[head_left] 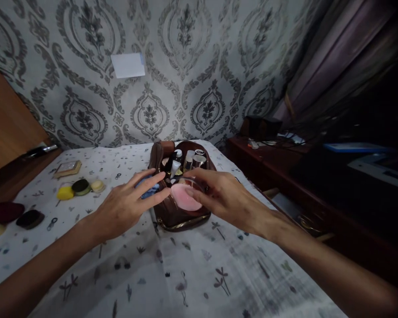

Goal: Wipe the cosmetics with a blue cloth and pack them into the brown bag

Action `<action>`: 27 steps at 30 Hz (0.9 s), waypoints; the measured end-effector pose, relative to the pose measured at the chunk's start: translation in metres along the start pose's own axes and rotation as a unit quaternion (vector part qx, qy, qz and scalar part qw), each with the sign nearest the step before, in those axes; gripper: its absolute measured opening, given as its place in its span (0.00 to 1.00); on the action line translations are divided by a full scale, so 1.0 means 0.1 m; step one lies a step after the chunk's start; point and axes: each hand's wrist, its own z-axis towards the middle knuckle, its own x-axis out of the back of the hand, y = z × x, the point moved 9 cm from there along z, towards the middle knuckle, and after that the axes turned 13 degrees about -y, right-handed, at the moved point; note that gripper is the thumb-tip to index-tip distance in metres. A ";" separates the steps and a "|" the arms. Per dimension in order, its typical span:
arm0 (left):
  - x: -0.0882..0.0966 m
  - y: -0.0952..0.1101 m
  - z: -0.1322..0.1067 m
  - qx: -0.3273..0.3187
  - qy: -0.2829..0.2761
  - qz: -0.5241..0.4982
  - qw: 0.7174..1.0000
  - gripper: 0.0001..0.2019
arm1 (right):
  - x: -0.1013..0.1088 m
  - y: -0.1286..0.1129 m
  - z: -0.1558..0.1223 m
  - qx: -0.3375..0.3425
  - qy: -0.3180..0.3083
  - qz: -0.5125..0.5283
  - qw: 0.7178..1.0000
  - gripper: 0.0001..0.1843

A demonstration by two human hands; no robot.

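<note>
A brown leather pouch (172, 216) lies open on the patterned bedsheet (172, 274), with several small bottles (185, 161) standing inside it. My right hand (223, 194) grips a pink oval object in a clear wrap (185, 198) over the pouch's front. My left hand (128, 205) is beside the pouch's left edge, fingers stretched out toward the pink object. A blue item (149, 191) shows just beneath the left fingers; whether they touch it I cannot tell.
Round sponges, yellow (65, 193), dark green (81, 187) and cream (97, 185), lie at the left, near a small square box (67, 168). Darker pads (29, 218) sit at the far left. A dark wooden cabinet (285, 176) stands to the right, a wallpapered wall behind.
</note>
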 end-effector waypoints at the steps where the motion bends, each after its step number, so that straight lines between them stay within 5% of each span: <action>1: -0.01 -0.01 0.00 0.002 0.004 -0.005 1.000 0.29 | -0.01 0.01 0.00 -0.013 -0.010 -0.002 1.000 0.14; 11: -0.07 -0.02 -0.01 0.004 0.021 -0.034 0.999 0.26 | -0.02 -0.03 0.20 -0.063 -0.008 0.002 0.998 0.11; 18: -0.05 -0.03 -0.03 0.008 0.024 -0.056 0.998 0.24 | 0.34 -0.07 0.31 -0.061 0.113 -0.016 0.992 0.11; 27: -0.02 0.00 -0.03 0.007 0.030 -0.055 0.998 0.24 | 0.62 0.15 1.17 -0.134 0.109 -0.160 0.972 0.14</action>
